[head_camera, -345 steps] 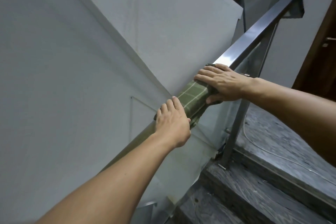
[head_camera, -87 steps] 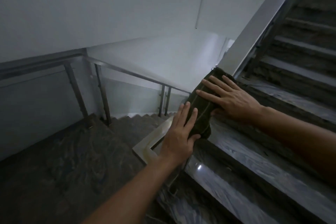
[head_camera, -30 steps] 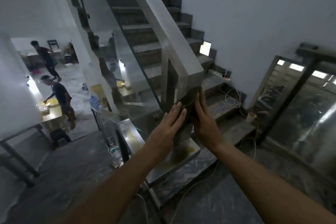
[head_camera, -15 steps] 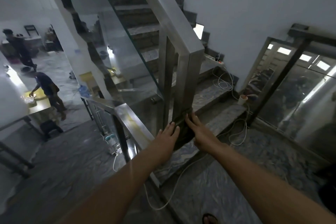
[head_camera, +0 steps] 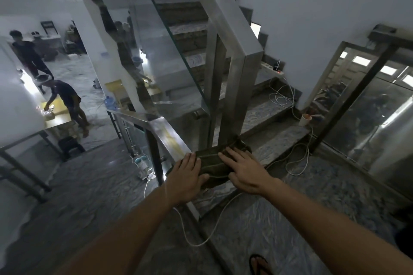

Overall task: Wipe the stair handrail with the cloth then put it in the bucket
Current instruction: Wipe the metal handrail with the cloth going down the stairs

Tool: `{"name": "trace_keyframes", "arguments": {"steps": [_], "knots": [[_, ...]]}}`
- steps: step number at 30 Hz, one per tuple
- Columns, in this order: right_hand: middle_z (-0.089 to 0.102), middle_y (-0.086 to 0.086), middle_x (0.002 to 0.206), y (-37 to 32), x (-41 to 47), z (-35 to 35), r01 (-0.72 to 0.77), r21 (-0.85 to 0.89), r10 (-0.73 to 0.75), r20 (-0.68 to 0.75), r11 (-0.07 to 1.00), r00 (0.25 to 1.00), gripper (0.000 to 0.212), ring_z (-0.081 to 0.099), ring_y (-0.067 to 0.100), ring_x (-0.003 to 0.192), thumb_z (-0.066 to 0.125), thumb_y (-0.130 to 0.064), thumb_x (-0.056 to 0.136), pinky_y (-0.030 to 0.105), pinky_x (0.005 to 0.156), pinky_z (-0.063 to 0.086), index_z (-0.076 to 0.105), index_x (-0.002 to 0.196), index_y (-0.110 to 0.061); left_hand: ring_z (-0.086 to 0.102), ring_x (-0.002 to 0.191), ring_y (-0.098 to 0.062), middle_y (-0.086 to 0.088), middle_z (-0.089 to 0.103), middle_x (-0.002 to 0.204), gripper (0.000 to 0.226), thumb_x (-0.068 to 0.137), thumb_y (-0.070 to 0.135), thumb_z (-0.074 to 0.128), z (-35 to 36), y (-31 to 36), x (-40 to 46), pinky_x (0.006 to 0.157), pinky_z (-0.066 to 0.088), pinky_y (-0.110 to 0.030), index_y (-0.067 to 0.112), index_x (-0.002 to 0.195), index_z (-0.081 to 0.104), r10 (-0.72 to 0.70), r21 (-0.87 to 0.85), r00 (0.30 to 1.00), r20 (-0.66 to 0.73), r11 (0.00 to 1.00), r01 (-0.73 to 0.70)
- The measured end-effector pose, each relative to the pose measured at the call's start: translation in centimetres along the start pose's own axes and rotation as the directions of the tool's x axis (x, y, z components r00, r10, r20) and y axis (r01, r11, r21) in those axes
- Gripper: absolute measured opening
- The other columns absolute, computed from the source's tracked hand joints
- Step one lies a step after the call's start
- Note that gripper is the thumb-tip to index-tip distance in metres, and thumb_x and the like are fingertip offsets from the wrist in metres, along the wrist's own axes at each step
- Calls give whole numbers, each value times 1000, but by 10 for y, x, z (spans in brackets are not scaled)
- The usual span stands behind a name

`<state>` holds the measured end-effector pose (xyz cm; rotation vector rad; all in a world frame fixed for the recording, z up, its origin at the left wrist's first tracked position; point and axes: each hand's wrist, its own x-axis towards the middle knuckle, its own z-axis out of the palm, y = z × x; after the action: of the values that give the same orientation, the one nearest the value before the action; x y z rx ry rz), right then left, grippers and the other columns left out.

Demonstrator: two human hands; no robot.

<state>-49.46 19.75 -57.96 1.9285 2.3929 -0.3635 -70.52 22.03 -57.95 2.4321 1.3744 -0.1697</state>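
Indoors, on a dim landing of grey marbled stone floor (head_camera: 85, 196), a person wipes the brushed stainless-steel square-section stair handrail (head_camera: 225, 18), which descends from the upper flight, drops down a vertical post and turns onto a lower horizontal run. The folded dark-green cloth with pale check lines (head_camera: 215, 164) lies draped over that lower rail at the foot of the post. The left hand (head_camera: 186, 177) presses flat on the cloth's near-left end, fingers together and extended, thumb against the cloth's front edge; the right hand (head_camera: 242, 168) lies flat on its right half, fingers slightly spread, pinning rather than gripping. A thin white cable (head_camera: 202, 233) trails across the floor below, and a white paper cup (head_camera: 305, 119) stands on a step to the right. No bucket is visible.

To finish the stroke well, both palms should probably keep even pressure and draw the cloth along the lower rail's full length, wrapping its sides too.

Half a second earlier the hands held the cloth against the vertical post, just above the bend; both have since dropped onto the horizontal rail, and the cloth now lies flat rather than upright.
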Motion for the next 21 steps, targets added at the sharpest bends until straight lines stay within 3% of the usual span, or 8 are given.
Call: {"name": "trace_keyframes", "arguments": {"steps": [3, 6, 9, 12, 18, 21], "knots": [[32, 7, 151, 11, 4, -7, -69, 152, 89, -123, 986, 988, 52, 30, 26, 135, 35, -36, 91, 41, 113, 25, 33, 141, -21, -4, 149, -29, -16, 4, 161, 64, 100, 47, 17, -5, 3, 2, 120, -1, -44, 6, 149, 18, -29, 24, 999, -36, 999, 30], [40, 9, 145, 16, 11, -4, -129, 115, 150, -202, 985, 968, 47, 34, 24, 131, 34, -39, 93, 38, 114, 24, 40, 135, -16, -6, 148, -37, -24, 4, 159, 60, 100, 44, 23, -5, 20, 5, 119, -3, -49, 3, 144, 30, -100, 56, 989, -109, 993, 106], [43, 10, 144, 11, 13, 7, -151, -25, 141, -243, 988, 960, 48, 36, 24, 133, 27, -36, 96, 43, 117, 18, 41, 135, -13, -2, 147, -42, -28, 4, 157, 61, 99, 39, 31, 1, 35, 1, 120, 0, -52, 1, 146, 25, -221, -9, 961, -167, 975, 223], [55, 10, 134, 5, 9, 14, -102, -127, 58, -315, 987, 947, 41, 47, 25, 123, 31, -33, 95, 44, 112, 28, 54, 123, -12, 0, 147, -44, -30, 4, 157, 71, 97, 42, 33, 11, 36, -2, 120, 1, -54, -2, 149, 12, -270, -52, 946, -182, 963, 265], [45, 13, 139, -7, 3, 13, 73, 56, -58, -228, 996, 972, 24, 47, 23, 122, 45, -35, 92, 35, 99, 44, 53, 101, -15, -12, 147, -37, -24, -3, 159, 72, 93, 42, 29, 1, 6, 9, 114, -11, -63, -1, 149, 15, -271, 116, 941, -202, 948, 297], [53, 15, 135, -25, 1, 18, 49, -8, -49, -264, 999, 963, 45, 54, 27, 116, 32, -45, 91, 39, 94, 47, 52, 118, -15, -13, 148, -34, -19, -3, 160, 69, 95, 43, 25, -7, -14, 22, 114, -8, -64, 4, 150, 14, -276, 137, 948, -155, 945, 298]]}}
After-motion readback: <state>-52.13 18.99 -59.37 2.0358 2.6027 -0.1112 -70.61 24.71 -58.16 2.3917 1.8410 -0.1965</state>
